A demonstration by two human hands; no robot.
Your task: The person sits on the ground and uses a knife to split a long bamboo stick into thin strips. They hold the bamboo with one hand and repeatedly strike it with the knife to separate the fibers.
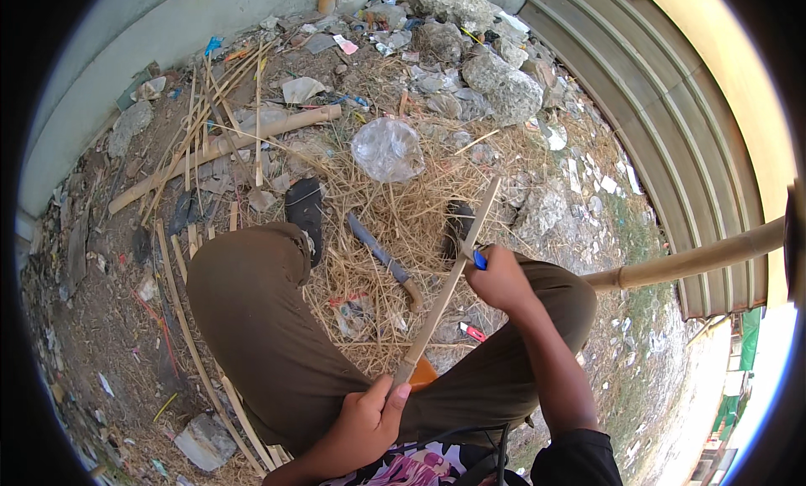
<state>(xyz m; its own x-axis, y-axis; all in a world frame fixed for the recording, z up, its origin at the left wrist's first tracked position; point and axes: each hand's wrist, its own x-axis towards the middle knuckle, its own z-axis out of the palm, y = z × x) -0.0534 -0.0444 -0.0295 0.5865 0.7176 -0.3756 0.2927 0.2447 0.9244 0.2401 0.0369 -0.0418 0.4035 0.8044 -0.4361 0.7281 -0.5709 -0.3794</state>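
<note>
A long, flat bamboo strip (438,308) slants from my lap up toward the far right, between my bent knees. My left hand (367,423) is closed around its near end, the thumb lying along it. Farther up, my right hand (501,279) grips a small blue-handled knife (479,260) against the strip; the fingers hide most of the knife. An orange piece (422,374) shows beside the strip near my left hand. Between my feet a machete (379,249) with a curved wooden handle lies on shavings. A red utility knife (473,331) rests on the ground near my right thigh.
Bamboo shavings (353,192) cover the ground ahead. A clear plastic bag (387,149) lies beyond my feet. At the left are a bamboo pole (227,154) and several thin strips. Another pole (688,255) juts in from the right. Rubble (502,85) lies by the corrugated metal wall (663,117).
</note>
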